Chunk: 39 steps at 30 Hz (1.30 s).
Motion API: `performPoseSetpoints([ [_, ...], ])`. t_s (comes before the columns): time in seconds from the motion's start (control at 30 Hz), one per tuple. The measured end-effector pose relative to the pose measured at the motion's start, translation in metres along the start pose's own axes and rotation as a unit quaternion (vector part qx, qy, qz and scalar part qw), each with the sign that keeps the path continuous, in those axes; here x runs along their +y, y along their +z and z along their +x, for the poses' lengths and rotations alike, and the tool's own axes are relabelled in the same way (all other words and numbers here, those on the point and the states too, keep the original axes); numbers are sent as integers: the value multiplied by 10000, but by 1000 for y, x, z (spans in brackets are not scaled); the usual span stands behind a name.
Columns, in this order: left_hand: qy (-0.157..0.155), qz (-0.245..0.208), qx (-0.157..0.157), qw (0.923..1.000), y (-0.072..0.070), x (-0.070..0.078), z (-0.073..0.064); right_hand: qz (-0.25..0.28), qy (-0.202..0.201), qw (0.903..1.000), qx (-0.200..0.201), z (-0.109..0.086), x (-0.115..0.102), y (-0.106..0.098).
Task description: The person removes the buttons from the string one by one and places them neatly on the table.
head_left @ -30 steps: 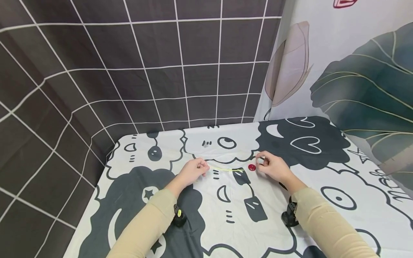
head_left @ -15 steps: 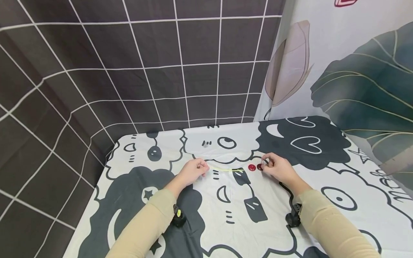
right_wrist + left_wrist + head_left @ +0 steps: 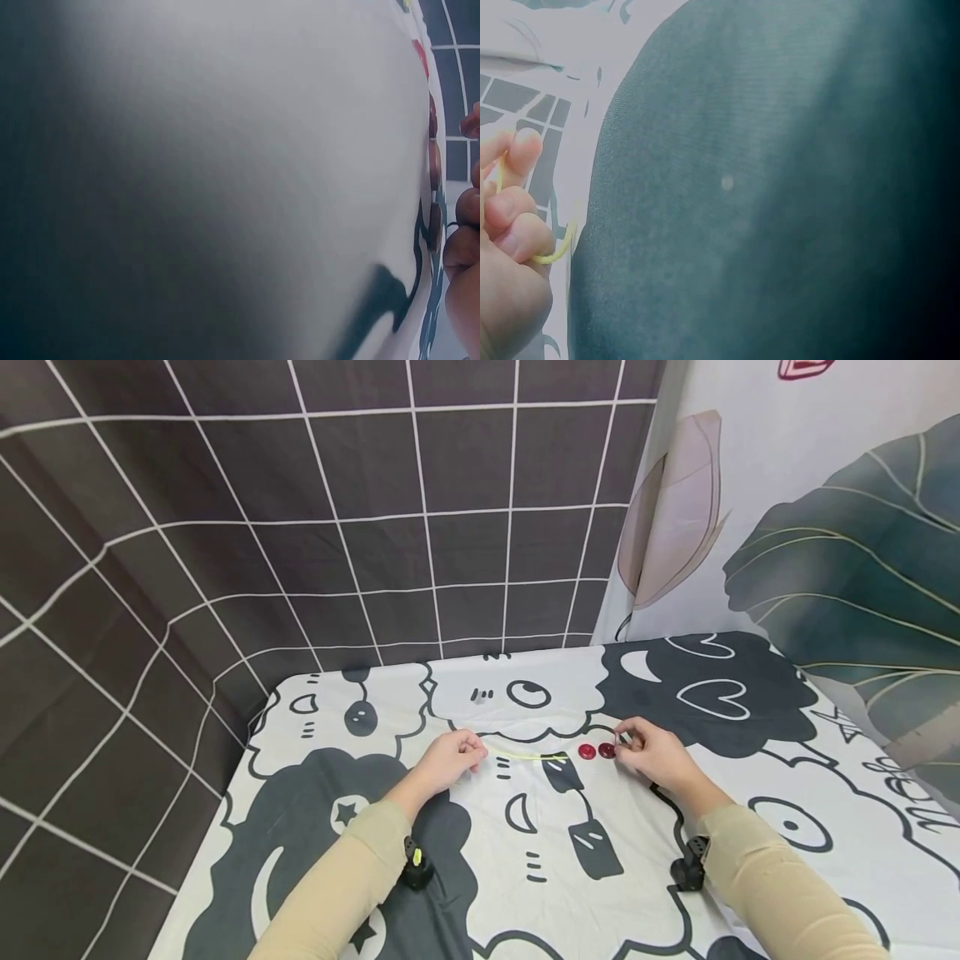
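Note:
My left hand pinches a thin yellow cord, whose free part stretches right across the cloth. In the left wrist view the yellow cord loops out below the curled fingers. A bright red disc and a darker red disc lie side by side beyond the cord's end. My right hand is just right of them, thumb and forefinger bent toward each other at the darker disc; whether they hold anything is unclear. In the right wrist view, several discs lie in a row, including a brownish disc.
A cloth with black and white cartoon clouds covers the surface. Behind and left hangs a dark grid-patterned curtain; a leaf-printed curtain hangs at the right. A black camera is strapped to each wrist. Sleeves and cloth fill much of both wrist views.
My right hand has shifted right and slightly back toward me, bringing the darker red disc into view beside the bright one. My left hand and the yellow cord stay where they were.

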<state>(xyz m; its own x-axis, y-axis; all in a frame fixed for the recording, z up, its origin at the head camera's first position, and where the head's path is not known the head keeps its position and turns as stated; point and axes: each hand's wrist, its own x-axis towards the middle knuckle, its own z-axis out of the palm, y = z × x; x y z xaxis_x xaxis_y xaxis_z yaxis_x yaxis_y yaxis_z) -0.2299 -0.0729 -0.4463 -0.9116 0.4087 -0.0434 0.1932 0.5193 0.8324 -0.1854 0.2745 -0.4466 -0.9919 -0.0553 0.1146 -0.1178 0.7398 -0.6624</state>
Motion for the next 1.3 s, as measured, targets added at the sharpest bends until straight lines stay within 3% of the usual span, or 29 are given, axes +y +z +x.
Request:
performPoseSetpoints([
  [1.3, -19, 119, -73, 9999, 2, 1, 2, -417, 190, 9989, 121, -8, 15, -16],
])
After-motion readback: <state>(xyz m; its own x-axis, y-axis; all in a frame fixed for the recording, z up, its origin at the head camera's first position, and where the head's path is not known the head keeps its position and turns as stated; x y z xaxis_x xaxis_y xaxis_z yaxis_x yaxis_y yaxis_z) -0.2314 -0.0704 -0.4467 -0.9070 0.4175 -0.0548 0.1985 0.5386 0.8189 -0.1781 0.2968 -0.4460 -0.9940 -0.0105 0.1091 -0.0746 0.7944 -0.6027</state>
